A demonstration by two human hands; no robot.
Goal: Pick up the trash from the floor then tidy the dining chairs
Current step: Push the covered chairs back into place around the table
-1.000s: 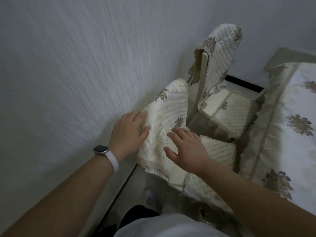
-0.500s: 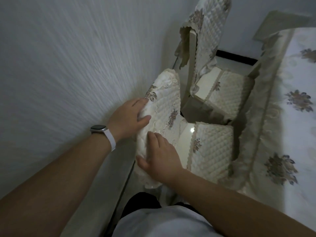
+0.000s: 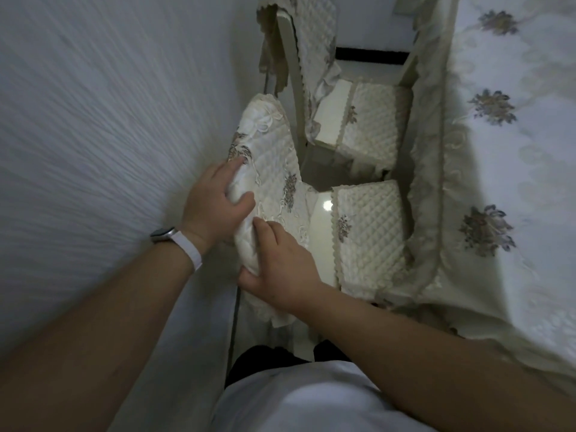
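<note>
Tight spot here. Your chair (image 3: 268,157) sits in a narrow lane between the wall (image 3: 109,120) on your left and the table (image 3: 514,182) on your right. Its backrest is close to the wall with only a thin gap, and the front of its seat tucks under the hanging cloth (image 3: 436,213). Not much room either way.

Your left hand (image 3: 215,202) grips the wall-side edge of the backrest, thumb on the front face and fingers curled round behind. Your right hand (image 3: 280,269) grips lower down on the same backrest, fingers over the front and thumb hooked under the edge.

The far chair (image 3: 371,123) stands just beyond yours, in the same lane, also part-way under the cloth.

Materials:
- The cover (image 3: 274,141) on the backrest is cream quilted fabric, with embroidered flowers and a scalloped lace trim.
- The cushion (image 3: 367,226) has the same diamond quilting, and there's a glossy bare strip beside it catching a light.
- The cloth is pale with dark flower motifs and a ruffled hem.
- The wall has a fine streaky texture.

A dark skirting (image 3: 371,54) runs along the far end. There's a watch (image 3: 163,235) with a white strap on your left wrist.
</note>
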